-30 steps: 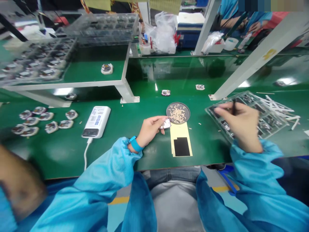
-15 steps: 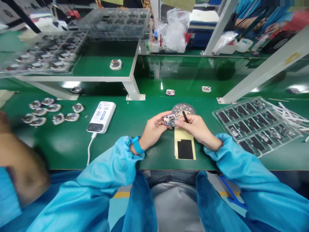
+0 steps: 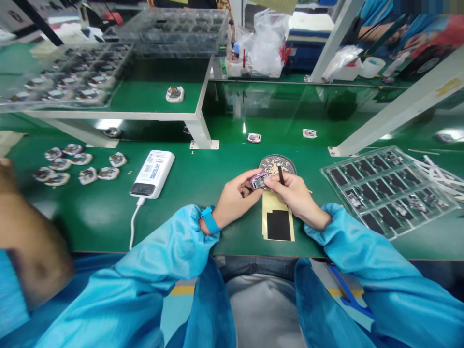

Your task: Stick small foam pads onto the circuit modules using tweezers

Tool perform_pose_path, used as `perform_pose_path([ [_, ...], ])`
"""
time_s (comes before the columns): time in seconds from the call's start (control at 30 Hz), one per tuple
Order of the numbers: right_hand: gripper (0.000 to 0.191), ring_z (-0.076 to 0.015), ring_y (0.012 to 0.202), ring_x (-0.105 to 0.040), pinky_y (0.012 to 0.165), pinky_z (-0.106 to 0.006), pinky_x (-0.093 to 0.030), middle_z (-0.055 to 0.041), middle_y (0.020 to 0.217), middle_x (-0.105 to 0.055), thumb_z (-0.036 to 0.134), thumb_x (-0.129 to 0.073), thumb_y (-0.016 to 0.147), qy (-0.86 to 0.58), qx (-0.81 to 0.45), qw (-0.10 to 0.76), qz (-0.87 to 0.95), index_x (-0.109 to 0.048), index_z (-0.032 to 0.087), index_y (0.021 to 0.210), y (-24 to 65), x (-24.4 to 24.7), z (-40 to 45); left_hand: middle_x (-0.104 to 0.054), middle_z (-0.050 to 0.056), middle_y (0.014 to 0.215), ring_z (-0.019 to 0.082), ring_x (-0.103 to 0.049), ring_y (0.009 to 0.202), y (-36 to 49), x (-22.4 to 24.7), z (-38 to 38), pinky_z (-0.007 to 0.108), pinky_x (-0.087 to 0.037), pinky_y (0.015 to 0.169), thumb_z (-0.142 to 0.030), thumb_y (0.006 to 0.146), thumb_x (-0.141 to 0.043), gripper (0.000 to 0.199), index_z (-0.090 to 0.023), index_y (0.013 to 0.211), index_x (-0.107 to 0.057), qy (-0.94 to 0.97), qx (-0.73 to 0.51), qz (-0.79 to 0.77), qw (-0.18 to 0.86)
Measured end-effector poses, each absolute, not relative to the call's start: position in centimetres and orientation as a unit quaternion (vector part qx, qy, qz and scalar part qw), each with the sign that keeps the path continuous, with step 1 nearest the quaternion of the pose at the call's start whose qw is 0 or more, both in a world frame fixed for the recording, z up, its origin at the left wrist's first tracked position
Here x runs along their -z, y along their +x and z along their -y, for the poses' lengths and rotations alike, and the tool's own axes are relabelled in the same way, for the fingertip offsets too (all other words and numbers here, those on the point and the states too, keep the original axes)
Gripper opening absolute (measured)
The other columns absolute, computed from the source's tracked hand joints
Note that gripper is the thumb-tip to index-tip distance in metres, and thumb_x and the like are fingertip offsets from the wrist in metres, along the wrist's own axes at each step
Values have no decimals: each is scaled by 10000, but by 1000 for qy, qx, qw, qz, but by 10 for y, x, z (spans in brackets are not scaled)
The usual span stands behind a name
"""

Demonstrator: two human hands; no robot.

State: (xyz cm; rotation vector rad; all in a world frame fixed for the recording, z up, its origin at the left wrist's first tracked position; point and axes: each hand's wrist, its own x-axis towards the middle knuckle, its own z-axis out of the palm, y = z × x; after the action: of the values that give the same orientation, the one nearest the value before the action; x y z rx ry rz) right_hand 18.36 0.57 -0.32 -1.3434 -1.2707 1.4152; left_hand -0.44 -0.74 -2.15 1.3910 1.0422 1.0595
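Gathered blue sleeves [image 3: 177,241] meet a blue wristband [image 3: 210,221].

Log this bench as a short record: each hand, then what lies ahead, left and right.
left hand: holds a small device casing
right hand: fingertips at the casing, also holding a dark stick
ahead: round dish of pale bits; yellow sheet bearing a black patch
left side: white device with cable; loose casings
right side: clear compartment tray; white strips

bright; glare on green surface [image 3: 224,126], edges v. blurry
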Motion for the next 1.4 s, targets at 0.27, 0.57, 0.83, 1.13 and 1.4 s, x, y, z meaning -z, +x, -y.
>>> perform_pose_path([
  [0.27,406,-74,481,-347,454,-242,-253,45,519,-448,552,-811,741,-549,-551,380,501,-681,167,745,184,0,-5,-727,87,1168,108,-493,654,-9,19,6,260,-483,687,-337,901,-714,478,-223,1364,-679,695,-430,-451,359],
  [0.57,406,-78,516,-382,493,-245,-288,45,543,-459,524,-843,709,-540,-558,387,497,-658,163,706,184,-3,-6,-702,59,942,93,-426,622,-8,25,4,241,-393,590,-356,835,-787,603,-202,1401,-650,592,-436,-440,515],
  [0.83,407,-69,496,-333,457,-244,-246,43,554,-464,511,-857,695,-534,-580,373,489,-640,167,686,185,-6,-8,-657,32,839,94,-381,604,-8,25,5,238,-358,567,-359,839,-779,579,-206,1385,-662,612,-434,-446,489],
  [1.13,413,-84,533,-413,498,-254,-321,13,623,-552,534,-822,732,-534,-569,371,503,-643,163,689,186,1,-8,-732,67,1139,102,-467,638,-9,20,6,257,-450,644,-352,869,-752,481,-251,1337,-702,666,-437,-457,396],
  [1.4,400,-169,817,-657,769,-324,-549,-38,918,-702,433,-840,739,-504,-428,463,590,-628,205,991,180,5,0,-752,115,1135,192,-728,888,-7,17,2,351,-591,891,-296,749,-864,656,-147,1357,-667,478,-444,-381,655],
])
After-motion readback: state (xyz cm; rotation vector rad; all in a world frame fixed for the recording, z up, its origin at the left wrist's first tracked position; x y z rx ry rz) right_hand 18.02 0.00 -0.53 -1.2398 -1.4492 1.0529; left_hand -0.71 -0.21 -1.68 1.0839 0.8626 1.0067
